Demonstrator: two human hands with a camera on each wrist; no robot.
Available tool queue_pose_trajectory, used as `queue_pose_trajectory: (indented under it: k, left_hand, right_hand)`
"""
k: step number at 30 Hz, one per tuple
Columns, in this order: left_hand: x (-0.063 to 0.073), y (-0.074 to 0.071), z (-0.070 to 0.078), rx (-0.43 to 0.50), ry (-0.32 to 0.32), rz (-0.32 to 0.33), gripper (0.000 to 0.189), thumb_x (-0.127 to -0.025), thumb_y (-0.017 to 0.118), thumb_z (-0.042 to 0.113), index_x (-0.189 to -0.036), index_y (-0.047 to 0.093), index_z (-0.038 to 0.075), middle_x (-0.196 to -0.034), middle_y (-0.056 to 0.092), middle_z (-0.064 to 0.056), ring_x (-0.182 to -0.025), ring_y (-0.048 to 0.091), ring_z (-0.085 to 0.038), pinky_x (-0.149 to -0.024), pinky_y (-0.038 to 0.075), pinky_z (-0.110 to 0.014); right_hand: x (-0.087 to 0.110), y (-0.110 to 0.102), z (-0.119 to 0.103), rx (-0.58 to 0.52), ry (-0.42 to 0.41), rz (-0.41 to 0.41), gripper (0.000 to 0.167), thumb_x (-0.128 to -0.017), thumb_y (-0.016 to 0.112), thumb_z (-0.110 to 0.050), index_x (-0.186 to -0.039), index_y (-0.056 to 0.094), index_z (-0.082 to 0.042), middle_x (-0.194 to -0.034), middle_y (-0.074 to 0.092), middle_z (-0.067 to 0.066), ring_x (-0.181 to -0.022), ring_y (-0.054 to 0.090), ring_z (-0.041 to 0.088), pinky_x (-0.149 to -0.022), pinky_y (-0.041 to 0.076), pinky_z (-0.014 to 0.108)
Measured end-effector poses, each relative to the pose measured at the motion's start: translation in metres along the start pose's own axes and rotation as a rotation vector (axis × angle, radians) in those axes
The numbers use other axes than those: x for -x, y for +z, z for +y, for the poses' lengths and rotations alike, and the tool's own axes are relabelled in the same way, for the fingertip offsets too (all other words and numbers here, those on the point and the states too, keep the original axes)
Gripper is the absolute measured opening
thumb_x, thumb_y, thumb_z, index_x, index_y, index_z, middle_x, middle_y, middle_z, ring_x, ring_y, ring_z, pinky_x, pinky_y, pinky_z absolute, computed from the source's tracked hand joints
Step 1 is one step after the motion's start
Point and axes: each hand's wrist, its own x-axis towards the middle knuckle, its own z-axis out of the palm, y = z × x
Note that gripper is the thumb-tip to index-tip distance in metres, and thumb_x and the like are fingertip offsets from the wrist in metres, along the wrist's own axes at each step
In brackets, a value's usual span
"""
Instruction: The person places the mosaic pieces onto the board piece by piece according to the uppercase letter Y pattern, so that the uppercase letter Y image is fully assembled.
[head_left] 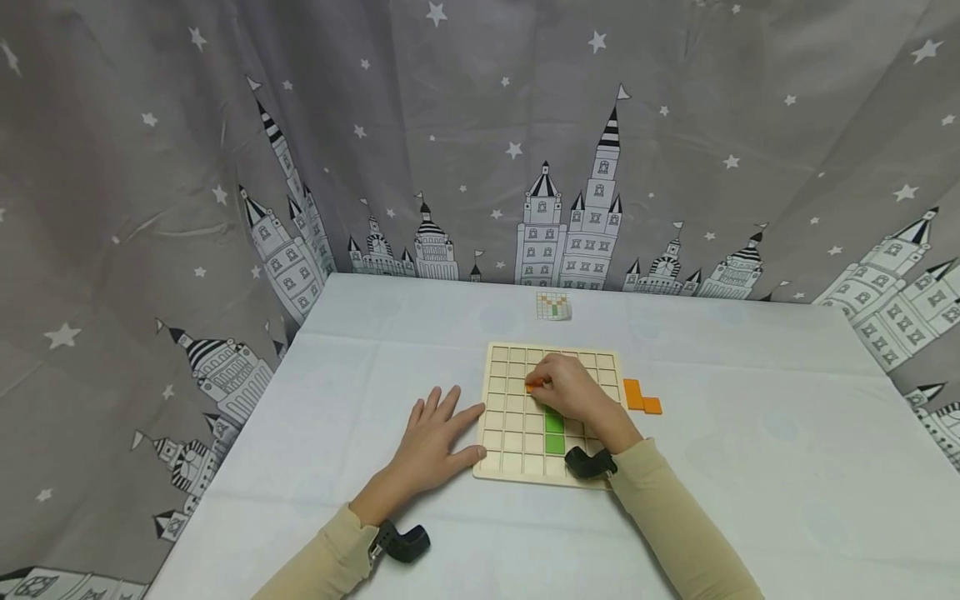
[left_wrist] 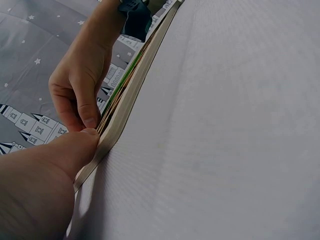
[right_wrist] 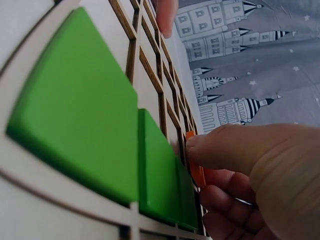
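A pale wooden grid board (head_left: 513, 463) lies on the white table, its cells framed by thin raised strips. Between thumb and fingers, my right hand (head_left: 572, 388) pinches a small orange tile (right_wrist: 196, 162) at a cell in the board's upper middle. Green tiles (head_left: 555, 443) sit in a column just below that hand, which partly covers the upper end; three show in the right wrist view. Spread out on the table, my left hand (head_left: 429, 446) has its thumb and index finger at the board's left edge and holds nothing.
Loose orange tiles (head_left: 633, 394) lie against the board's right side. Behind the board is a small card (head_left: 552, 306) printed with a coloured grid. A grey curtain (head_left: 465, 125) with castles and stars hangs beyond the table (head_left: 750, 467).
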Motion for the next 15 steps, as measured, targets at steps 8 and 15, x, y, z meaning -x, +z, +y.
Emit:
queue_pose_trajectory:
  k: [8,15]
  left_hand:
    - [0.0001,-0.0005,0.0008,0.002,0.000,-0.005,0.065,-0.093,0.067,0.048,-0.150,0.053,0.020,-0.163,0.033,-0.027,-0.154,0.016,-0.054,-0.120,0.013,-0.073]
    - [-0.0001,-0.0012,0.0009,0.002,0.001,-0.004,0.065,-0.093,0.068,0.048,-0.150,0.054,0.020,-0.163,0.032,-0.027,-0.154,0.016,-0.054,-0.120,0.013,-0.073]
  right_hand:
    - [-0.0002,0.0008,0.0003,0.009,0.001,-0.002,0.015,-0.089,0.073,-0.005,-0.101,0.081,-0.005,-0.098,0.074,0.009,-0.089,0.066,0.022,-0.077,0.054,0.032]
    - [-0.0008,0.0017,0.0005,0.007,0.011,0.002,0.015,-0.089,0.073,-0.005,-0.101,0.081,-0.005,-0.098,0.074,0.010,-0.089,0.066,0.022,-0.078,0.055,0.034]
